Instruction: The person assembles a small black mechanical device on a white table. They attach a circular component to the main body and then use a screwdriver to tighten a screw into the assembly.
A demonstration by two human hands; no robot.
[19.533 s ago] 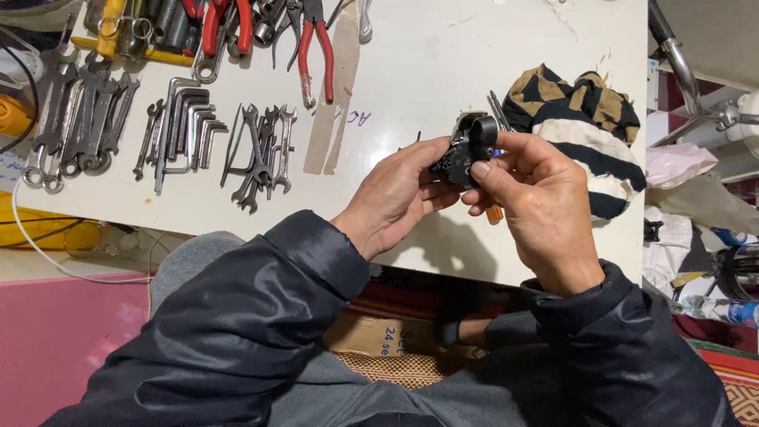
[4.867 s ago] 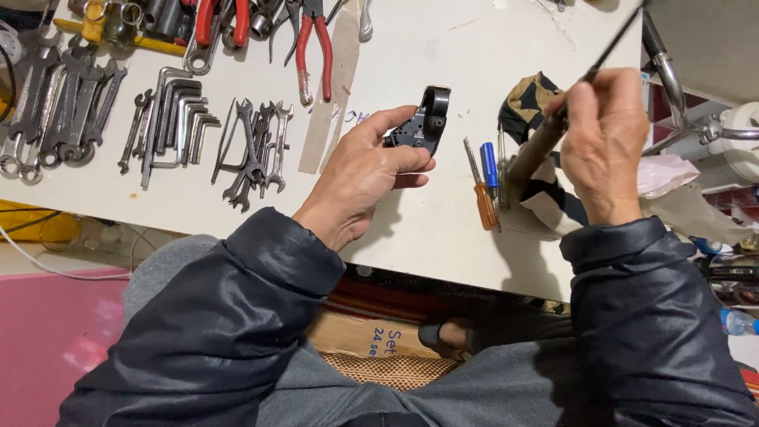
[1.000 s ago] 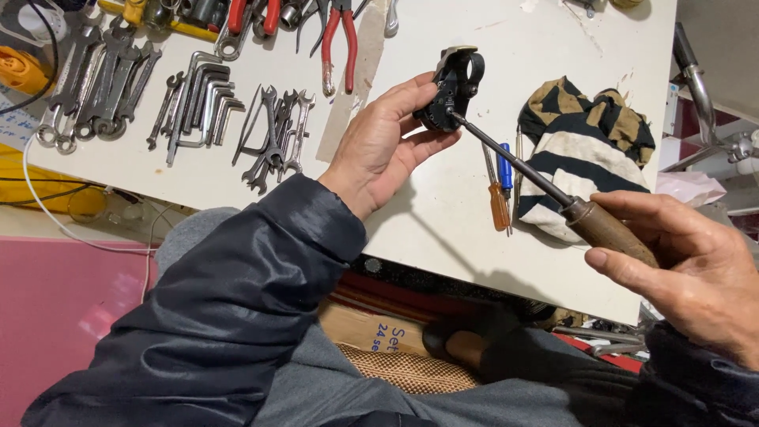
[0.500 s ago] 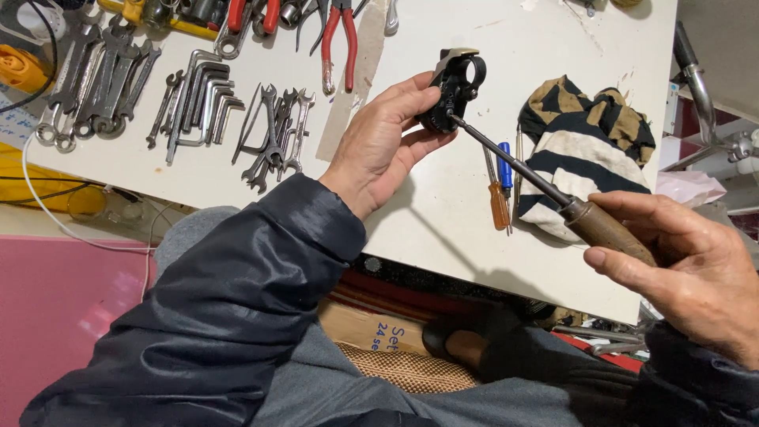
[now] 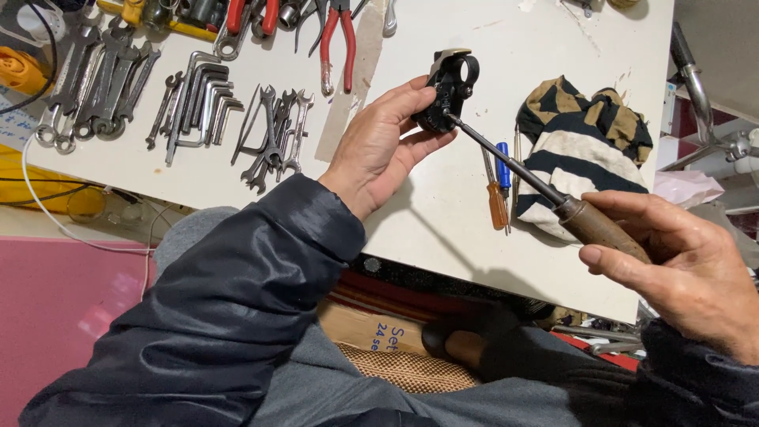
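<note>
Black clamp-like metal part (image 5: 449,87), with a round eye at its top end, is pinched between the thumb and curled fingers of the left hand (image 5: 379,150) just above the white tabletop (image 5: 443,229). A long screwdriver (image 5: 545,190) is gripped by its brown wooden handle in the closed right hand (image 5: 688,269); its thin dark shaft runs diagonally up and leftward, the tip touching the part's lower side. Two small screwdrivers (image 5: 498,186) (orange- and blue-handled) lie beside a striped cloth (image 5: 585,150).
</note>
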